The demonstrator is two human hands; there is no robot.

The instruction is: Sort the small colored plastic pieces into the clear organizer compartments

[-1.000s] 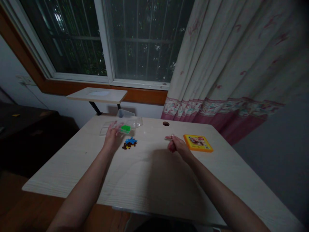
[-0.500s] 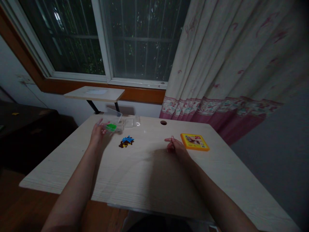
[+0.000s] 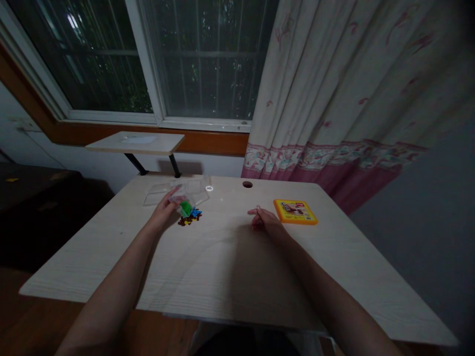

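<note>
My left hand is closed round a small clear plastic box with green pieces inside, tilted over a little pile of blue, brown and yellow pieces on the pale wooden table. My right hand rests on the table to the right, its fingers loosely curled with the forefinger out and nothing in it. A yellow flat box lies just right of that hand.
More clear plastic trays and lids lie at the table's far edge, near a round cable hole. A small side shelf stands under the window. A patterned curtain hangs at the right.
My left hand carried the clear box with green pieces from the far left of the table back to the pile and tipped it over. The right hand stayed put.
</note>
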